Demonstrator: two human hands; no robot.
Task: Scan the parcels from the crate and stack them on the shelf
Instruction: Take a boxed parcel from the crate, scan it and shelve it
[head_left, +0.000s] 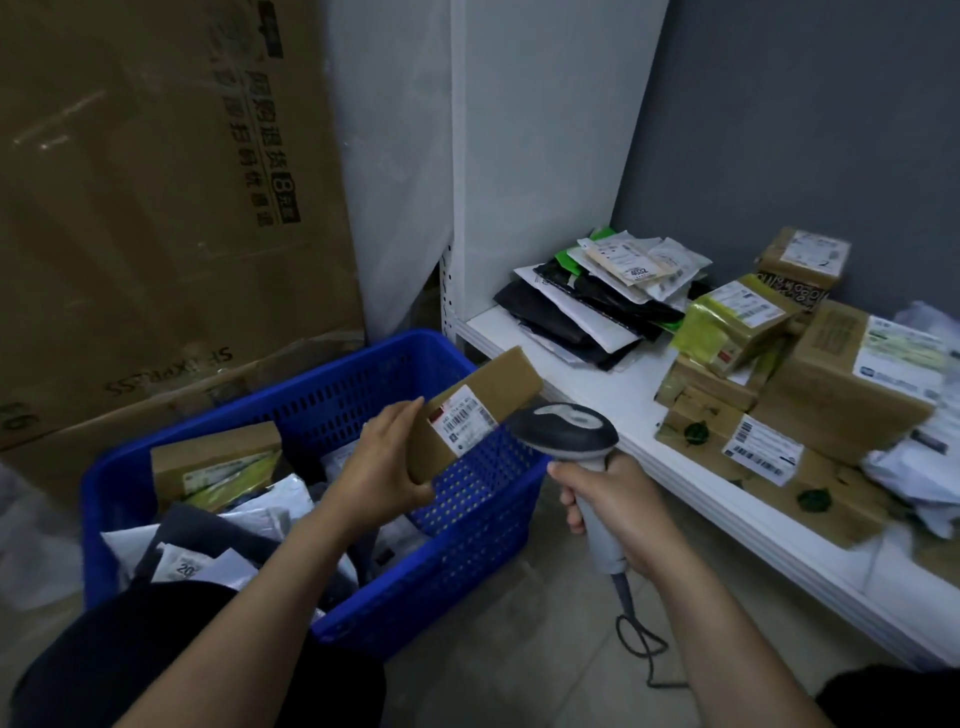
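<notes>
My left hand (382, 462) grips a small brown cardboard parcel (498, 387) by its near end, holding it above the right rim of the blue crate (467, 525). Its white barcode label faces the scanner. My right hand (618, 506) grips the handle of a grey handheld barcode scanner (566, 428), whose dark head sits just right of the label. The crate holds another brown box (215, 460) and several soft mailer bags. On the white shelf (623, 395) lie stacked brown boxes (810, 384) and a pile of flat mailers (602, 296).
A large flattened cardboard box (156, 208) leans against the wall behind the crate. The scanner's cable (639, 639) trails onto the tiled floor. A white shelf side panel (535, 156) rises at the shelf's left end, with a grey wall behind.
</notes>
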